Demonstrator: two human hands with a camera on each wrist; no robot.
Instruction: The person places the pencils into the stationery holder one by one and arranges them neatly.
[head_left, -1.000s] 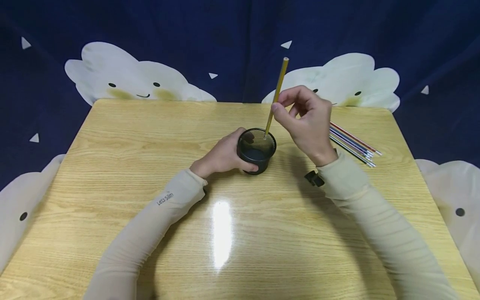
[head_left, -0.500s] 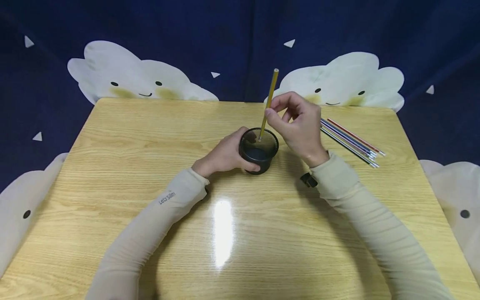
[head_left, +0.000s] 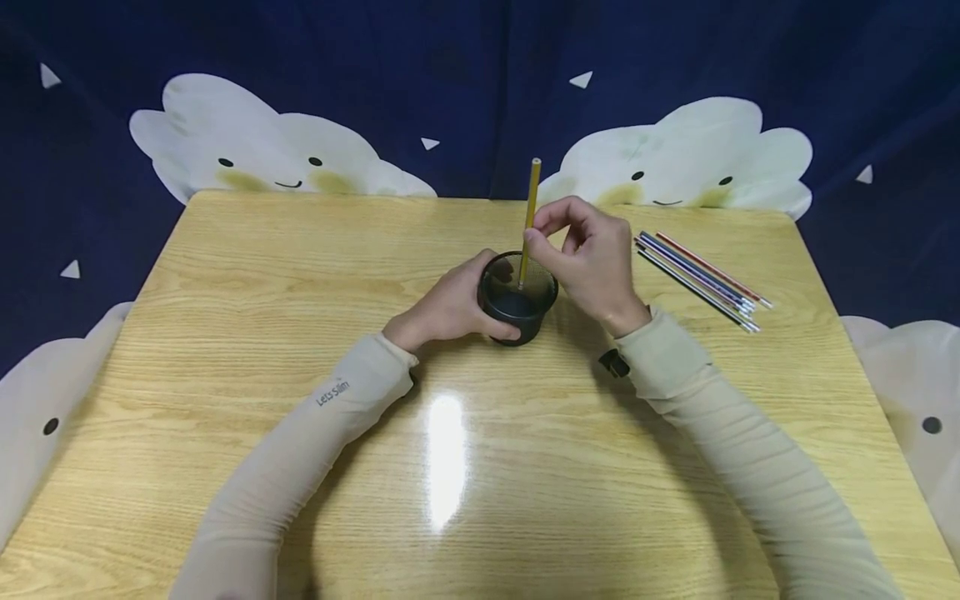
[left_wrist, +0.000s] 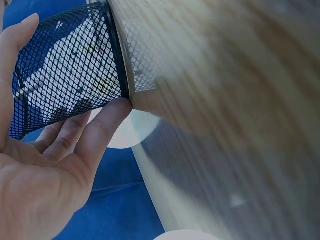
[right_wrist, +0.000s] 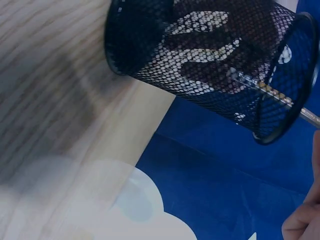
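A round black mesh pencil cup [head_left: 517,307] stands upright on the wooden table. My left hand [head_left: 453,307] grips its left side, thumb at the front and fingers round the back; the left wrist view shows the mesh wall [left_wrist: 70,65] between thumb and fingers. Between thumb and forefinger, my right hand [head_left: 588,258] pinches a yellow pencil [head_left: 532,196] above the cup. The pencil is nearly upright, its lower end inside the rim. In the right wrist view that end, silvery, shows through the mesh, well above the cup's base. No other pencil shows in the cup.
Several pencils [head_left: 701,279], red, blue and black with silvery ends, lie in a loose bundle on the table right of my right hand. A dark blue curtain [head_left: 480,92] with white clouds hangs behind the table's far edge. Light glares on the tabletop [head_left: 446,467] in front.
My right hand has moved left and down with the yellow pencil, which is now more upright and deeper inside the cup. My left hand keeps its hold on the cup.
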